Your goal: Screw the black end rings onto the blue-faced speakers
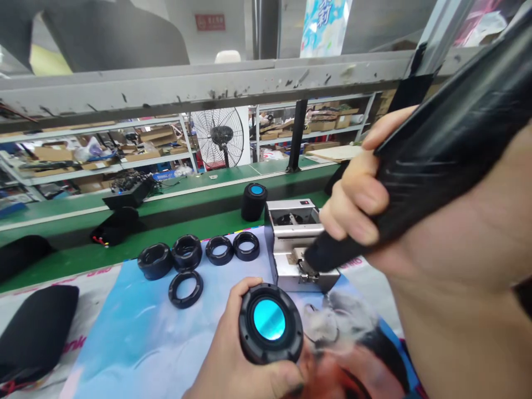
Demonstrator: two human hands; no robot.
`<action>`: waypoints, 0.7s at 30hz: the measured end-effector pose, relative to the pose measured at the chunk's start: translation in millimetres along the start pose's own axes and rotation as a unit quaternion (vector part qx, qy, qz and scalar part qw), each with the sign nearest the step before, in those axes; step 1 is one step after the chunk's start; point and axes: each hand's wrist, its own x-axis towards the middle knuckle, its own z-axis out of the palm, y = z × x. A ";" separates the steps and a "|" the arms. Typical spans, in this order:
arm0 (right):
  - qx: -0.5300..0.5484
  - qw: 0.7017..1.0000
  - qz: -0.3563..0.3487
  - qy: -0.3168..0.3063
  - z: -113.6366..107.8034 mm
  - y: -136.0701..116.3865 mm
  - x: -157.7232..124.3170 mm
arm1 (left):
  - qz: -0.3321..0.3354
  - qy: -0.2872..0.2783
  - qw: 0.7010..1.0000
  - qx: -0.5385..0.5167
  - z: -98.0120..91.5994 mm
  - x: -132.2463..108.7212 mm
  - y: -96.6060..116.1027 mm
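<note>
My left hand [233, 354] is wrapped around a round black speaker-like part [270, 322] with a shiny cyan disc in its face, low in the middle of the view. My right hand [366, 194] grips a long black electric screwdriver [440, 149] that slants down from the upper right. Its tip [310, 263] rests over a small silver metal box [295, 244] on the bench. The speaker part sits just below and left of that box.
Several black rings [187, 252] lie on a blue printed sheet [137, 332] on the bench. A black cylinder with a cyan top [254, 201] stands on the green belt [183, 227]. A black pouch [37, 327] lies at left. Shelves and a fan [219, 137] stand behind.
</note>
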 end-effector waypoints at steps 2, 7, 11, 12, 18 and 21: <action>0.076 0.990 -0.091 0.074 -11.8 28.5 16.1 | -0.001 0.014 1.000 0.015 1.9 -1.0 1.6; 0.016 0.986 -0.104 0.128 -48.3 91.4 43.3 | -0.019 0.035 0.999 -0.009 10.5 -3.0 5.4; 0.018 0.979 -0.128 0.156 -52.7 73.5 32.1 | -0.011 0.082 0.996 0.042 8.1 -0.8 4.2; 0.020 0.979 -0.127 0.156 -50.3 63.5 26.8 | -0.007 0.095 0.994 0.055 7.2 0.1 4.0; 0.047 0.995 0.082 0.019 -44.8 47.7 2.4 | -0.017 0.114 0.991 0.067 6.6 3.9 4.7; 0.016 0.997 0.076 0.000 -51.4 67.1 -3.4 | -0.016 0.102 0.993 0.057 5.5 3.5 3.5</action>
